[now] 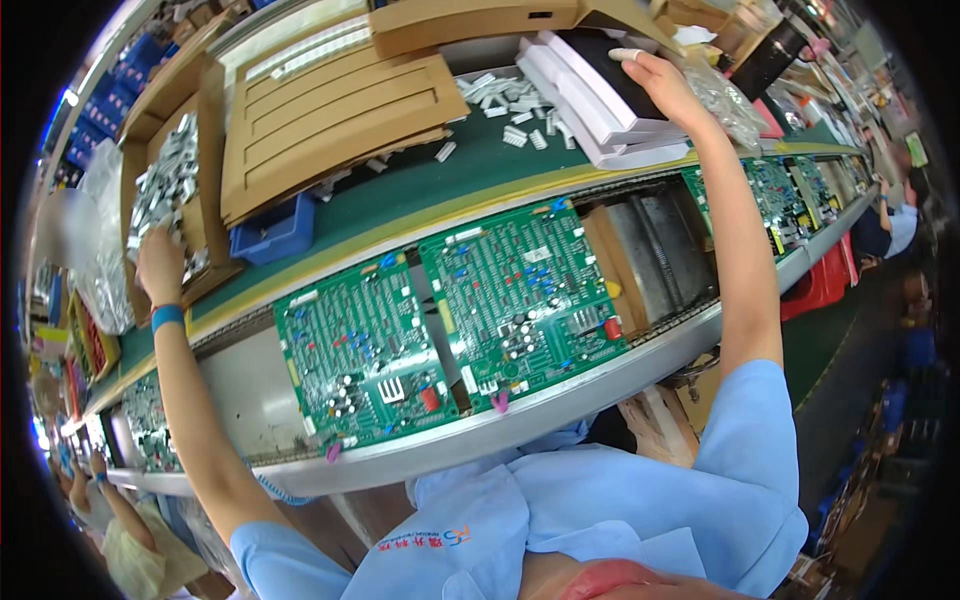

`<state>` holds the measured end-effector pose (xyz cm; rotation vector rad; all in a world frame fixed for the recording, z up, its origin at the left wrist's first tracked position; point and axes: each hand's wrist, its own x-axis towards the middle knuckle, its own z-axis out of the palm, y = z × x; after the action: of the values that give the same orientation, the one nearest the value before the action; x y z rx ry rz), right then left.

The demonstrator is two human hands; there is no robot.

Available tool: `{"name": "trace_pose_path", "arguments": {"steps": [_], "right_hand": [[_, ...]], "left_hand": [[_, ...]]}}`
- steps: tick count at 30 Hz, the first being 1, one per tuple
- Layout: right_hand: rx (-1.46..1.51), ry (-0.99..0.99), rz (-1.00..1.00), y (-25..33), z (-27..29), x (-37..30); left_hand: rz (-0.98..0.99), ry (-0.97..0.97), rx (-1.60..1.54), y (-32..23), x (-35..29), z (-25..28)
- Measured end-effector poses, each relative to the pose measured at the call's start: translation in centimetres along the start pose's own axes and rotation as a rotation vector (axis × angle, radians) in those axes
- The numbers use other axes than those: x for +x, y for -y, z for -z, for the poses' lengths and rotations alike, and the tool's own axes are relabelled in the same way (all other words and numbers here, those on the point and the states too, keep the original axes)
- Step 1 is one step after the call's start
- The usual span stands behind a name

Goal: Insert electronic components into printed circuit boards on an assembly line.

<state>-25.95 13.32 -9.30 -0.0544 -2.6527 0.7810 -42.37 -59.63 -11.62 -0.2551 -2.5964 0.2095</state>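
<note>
At the far left, my left hand [160, 262], with a blue band at its wrist, reaches into a cardboard box [208, 215] of small silvery-grey finned parts [168, 175]. Its fingertips are partly lost among these parts, so I cannot tell their grip. My right hand [662, 88] is stretched out at the far right over a black sheet [607, 75] on stacked white trays [570, 95]. A whitish cover or small piece shows at one fingertip. Between my arms, two green circuit boards, a left one [355, 345] and a right one [525, 290], lie on the conveyor line, apart from both hands.
A blue bin [272, 232] stands beside the box. Flat brown cardboard [335, 130] and loose finned parts [513, 100] lie on the green bench. More boards [775, 200] sit farther along the metal rail [560, 385]. Co-workers [900, 225] are at both ends.
</note>
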Motion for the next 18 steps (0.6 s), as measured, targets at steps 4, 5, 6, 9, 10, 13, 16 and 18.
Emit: {"name": "trace_pose_path", "arguments": {"steps": [4,5,6,9,10,13,16,18], "right_hand": [[-0.121,-0.144,-0.091,-4.5,3.2,0.0],[-0.083,-0.198,-0.075,-5.1,3.5,-0.3],[-0.043,-0.25,-0.059,-4.7,3.6,-0.5],[-0.025,-0.108,-0.135,-3.4,3.7,-1.7],[0.077,-0.034,-0.077,-4.2,3.4,-1.8],[0.011,-0.038,-0.016,-2.9,1.9,-3.3],[0.07,-0.033,0.055,-3.3,1.7,-3.7],[-0.129,-0.014,0.115,-5.4,2.2,-2.9]], "left_hand": [[-0.035,0.103,0.141,1.1,0.5,0.2],[-0.041,0.104,0.134,1.4,0.3,0.0],[-0.033,0.088,0.124,1.5,0.0,-0.1],[-0.022,0.092,0.068,2.2,-0.9,-0.1],[0.018,0.054,0.017,2.7,-1.0,0.0],[0.064,-0.001,-0.024,3.8,-1.6,0.6],[0.205,0.116,-0.216,4.2,-1.7,2.2],[0.202,0.159,-0.247,4.7,-1.4,3.0]]}}
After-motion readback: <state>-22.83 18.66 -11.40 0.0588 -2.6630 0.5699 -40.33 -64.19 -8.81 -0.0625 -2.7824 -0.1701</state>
